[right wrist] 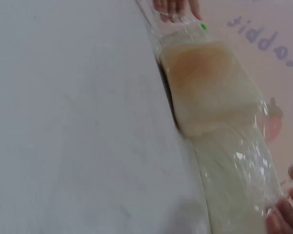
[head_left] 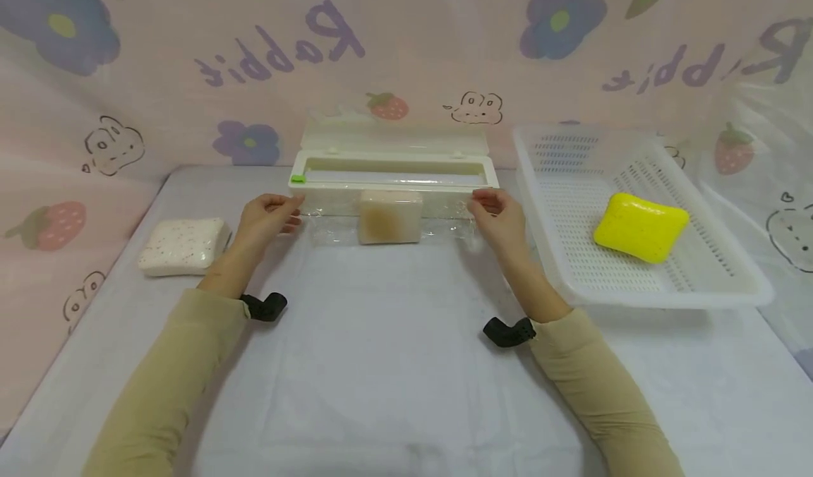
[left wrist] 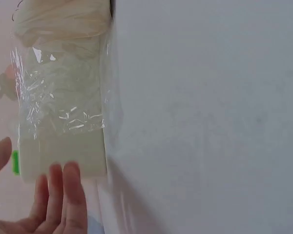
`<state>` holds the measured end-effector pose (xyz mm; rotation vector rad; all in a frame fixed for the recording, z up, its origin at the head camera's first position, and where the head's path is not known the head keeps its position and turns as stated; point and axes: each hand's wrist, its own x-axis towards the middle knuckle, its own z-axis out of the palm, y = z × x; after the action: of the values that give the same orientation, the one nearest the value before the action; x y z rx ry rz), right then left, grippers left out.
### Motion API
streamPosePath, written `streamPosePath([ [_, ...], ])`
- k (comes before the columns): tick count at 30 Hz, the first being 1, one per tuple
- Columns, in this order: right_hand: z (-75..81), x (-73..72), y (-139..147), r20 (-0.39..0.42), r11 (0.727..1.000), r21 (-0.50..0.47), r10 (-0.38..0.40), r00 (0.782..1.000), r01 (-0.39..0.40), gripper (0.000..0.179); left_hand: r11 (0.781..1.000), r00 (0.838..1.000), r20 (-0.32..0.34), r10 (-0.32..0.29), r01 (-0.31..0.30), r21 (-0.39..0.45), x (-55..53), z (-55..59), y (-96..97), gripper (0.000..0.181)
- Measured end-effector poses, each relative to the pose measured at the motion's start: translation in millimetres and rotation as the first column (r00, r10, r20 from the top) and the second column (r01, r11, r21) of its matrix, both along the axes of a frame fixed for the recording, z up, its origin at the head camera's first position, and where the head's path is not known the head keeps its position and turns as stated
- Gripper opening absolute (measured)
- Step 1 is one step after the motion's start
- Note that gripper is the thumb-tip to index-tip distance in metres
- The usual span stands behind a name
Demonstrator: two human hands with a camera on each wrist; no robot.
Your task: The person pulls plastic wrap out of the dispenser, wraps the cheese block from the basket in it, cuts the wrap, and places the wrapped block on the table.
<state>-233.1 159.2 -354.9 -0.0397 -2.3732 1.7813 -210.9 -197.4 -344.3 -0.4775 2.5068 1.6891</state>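
A white cling film dispenser stands with its lid up, a green cutter at its left end. Against its front is a cream block with a brown patch, with clear film spread across it and out to both sides. My left hand is by the dispenser's left end. In the left wrist view its thumb and fingers are apart, with nothing between them. At the other end is my right hand; its fingertips are at the film's edge, the thumb apart from them.
On the left lies a white speckled block, beside my left forearm. To the right a white perforated basket holds a yellow block. Black wrist mounts stick out from both sleeves. A printed curtain hangs behind the table.
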Motion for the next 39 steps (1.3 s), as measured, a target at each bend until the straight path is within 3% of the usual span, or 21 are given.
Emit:
streamPosePath([
  [2,5.1,3.1,-7.1,-0.107,0.999,0.037,-0.025,0.994,0.03,0.027,0.997,0.998,-0.031,0.052,-0.054,-0.048,-2.1,2.2,3.4,0.071],
  [5,12.5,4.4,-19.9,-0.234,1.0,0.025,-0.003,0.972,0.01,0.024,0.99,0.992,-0.067,0.104,-0.11,-0.084,-6.8,4.8,8.4,0.083],
  [9,21.4,1.0,-38.6,-0.291,0.999,0.017,0.052,0.955,-0.049,0.022,0.991,0.99,-0.098,0.103,-0.111,-0.071,-13.9,5.1,11.8,0.086],
  [15,31.3,-7.6,-66.4,-0.27,0.992,0.027,0.124,0.955,-0.122,0.019,0.992,0.992,-0.099,0.077,-0.086,-0.092,-20.7,1.2,9.5,0.079],
  [22,37.1,-15.6,-92.7,-0.24,0.985,0.001,0.166,0.956,-0.171,0.018,0.997,0.994,-0.085,0.063,-0.067,-0.045,-22.2,-2.1,6.1,0.08],
  [28,40.3,-27.5,-113.1,-0.225,0.967,-0.001,0.248,0.942,-0.254,0.019,0.995,0.993,-0.122,0.002,-0.015,-0.103,-24.1,-5.1,-2.7,0.077],
  [34,48.8,-39.0,-137.5,-0.119,0.936,0.027,0.353,0.928,-0.352,0.022,0.982,0.987,-0.149,-0.063,0.035,-0.186,-30.2,-8.5,-12.7,0.079],
  [39,50.9,-53.2,-157.7,-0.025,0.881,0.098,0.467,0.884,-0.463,0.024,0.973,0.979,-0.177,-0.098,0.057,-0.222,-33.9,-8.5,-13.6,0.077],
])
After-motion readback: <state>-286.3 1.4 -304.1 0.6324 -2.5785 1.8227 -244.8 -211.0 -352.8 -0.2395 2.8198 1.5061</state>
